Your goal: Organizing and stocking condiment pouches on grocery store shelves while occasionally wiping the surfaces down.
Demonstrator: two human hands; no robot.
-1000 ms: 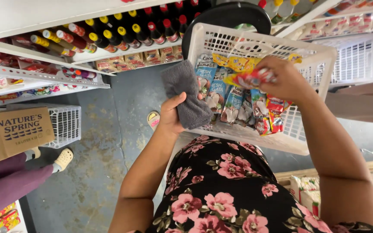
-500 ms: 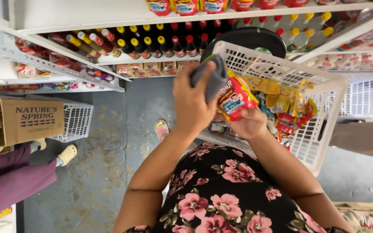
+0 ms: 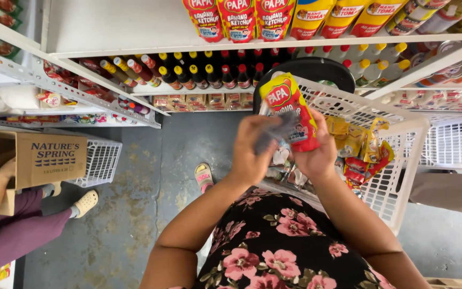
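My right hand (image 3: pixel 316 155) grips a red and yellow sauce pouch (image 3: pixel 289 104) by its lower end and holds it upright over a white plastic basket (image 3: pixel 402 176). Against the pouch's front, my left hand (image 3: pixel 252 147) presses a grey cloth (image 3: pixel 275 131). The cloth is blurred. Several colourful sachets and packets (image 3: pixel 362 152) lie in the basket under my hands.
Shelves ahead carry red sauce pouches (image 3: pixel 236 18) on top and rows of dark bottles (image 3: pixel 188 72) below. A second white basket (image 3: pixel 100 160) and a cardboard box (image 3: pixel 49 158) stand at left, where another person in purple trousers (image 3: pixel 12 235) sits. A black stool (image 3: pixel 306 72) is behind my basket.
The pouch has been lifted out of the basket and turned upright. My left hand's cloth has come onto its front. The view has tilted up toward the shelves.
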